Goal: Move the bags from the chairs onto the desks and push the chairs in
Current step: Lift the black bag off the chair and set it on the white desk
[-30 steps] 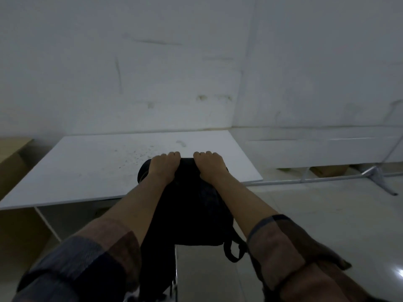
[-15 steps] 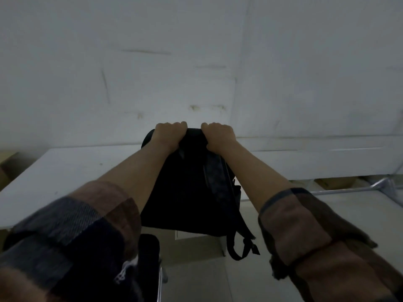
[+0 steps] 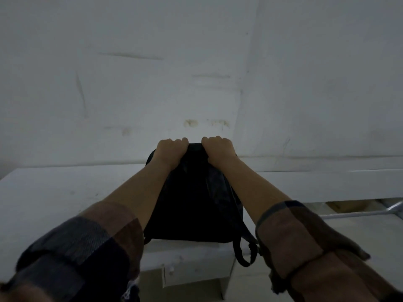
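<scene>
- The fingers of the left hand (image 3: 170, 147) are curled over the top edge of the black backpack (image 3: 192, 199), clenched on its fabric; the fingers of the right hand (image 3: 218, 147) grip the same edge just beside them, with a narrow strip of dark cloth showing between the two fists.
- Compared with a second ago, both hands are higher in the view, against the wall rather than over the desk surface, and the backpack hangs lower part over the near right corner of the desk (image 3: 54, 192). Whether its base touches the top I cannot tell.
- My reading: the lift off the chair is done and the bag is on the point of being set down; the chair itself is out of view and has yet to be pushed in.
- The backpack is soft, matte, dark woven cloth, rounded at the top and sagging into a squarish body; it looks limp, so it may slump once released.
- A thin strap loop (image 3: 244, 253) dangles from its lower right corner, past the desk edge.
- Rolled plaid sleeves, brown and grey-blue, cover the near forearms.
- The desk is a flat white slab, smooth with faint speckled marks.
- Behind it, the wall (image 3: 196, 62) is pale and scuffed, with a few yellowish stains just above the hands.
- At far right a metal bar (image 3: 370, 211) runs low over the floor.
</scene>
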